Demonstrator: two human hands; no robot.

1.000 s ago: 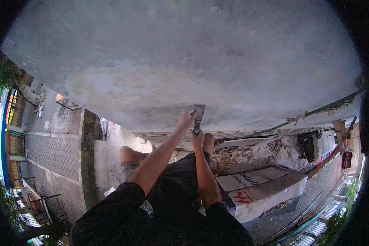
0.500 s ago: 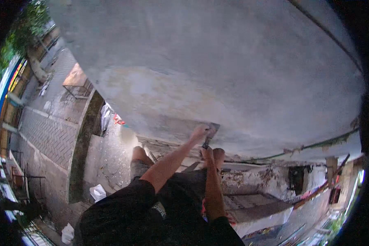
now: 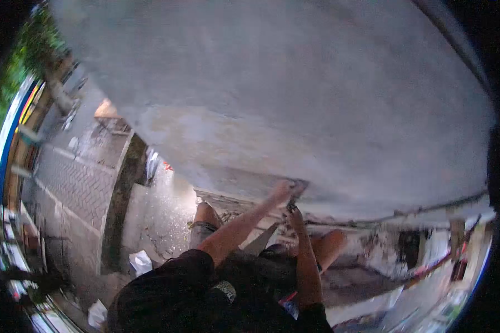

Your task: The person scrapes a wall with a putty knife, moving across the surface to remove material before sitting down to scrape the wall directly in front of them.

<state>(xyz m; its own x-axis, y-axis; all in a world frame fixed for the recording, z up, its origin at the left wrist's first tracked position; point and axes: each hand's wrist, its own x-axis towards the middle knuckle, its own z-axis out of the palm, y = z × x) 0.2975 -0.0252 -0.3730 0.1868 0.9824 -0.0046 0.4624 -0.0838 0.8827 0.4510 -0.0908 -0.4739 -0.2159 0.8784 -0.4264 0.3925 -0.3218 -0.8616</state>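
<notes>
In the head view a large grey plastered wall (image 3: pixel 272 83) fills the upper part, with a paler, yellowish patch (image 3: pixel 205 130) on it. A putty knife (image 3: pixel 300 186) lies with its dark, wide blade against the lower part of this wall. My right hand (image 3: pixel 295 215) is closed round its handle. Just above, my left hand (image 3: pixel 282 190) is at the blade, its fingers bent over it and blurred. Both arms reach forward close together. Below the blade, the wall's lower edge is rough and broken.
My knees (image 3: pixel 206 213) are spread near the wall's foot. On the left are a low kerb wall (image 3: pixel 119 194), a paved yard (image 3: pixel 75 183), a small table (image 3: pixel 108 109) and a white bag (image 3: pixel 141 262). A ledge (image 3: pixel 353 286) stands at lower right.
The view has shifted, so wall and hands appear lower and further right. My right knee has swung outward to the right. Both hands stay at the putty knife against the wall.
</notes>
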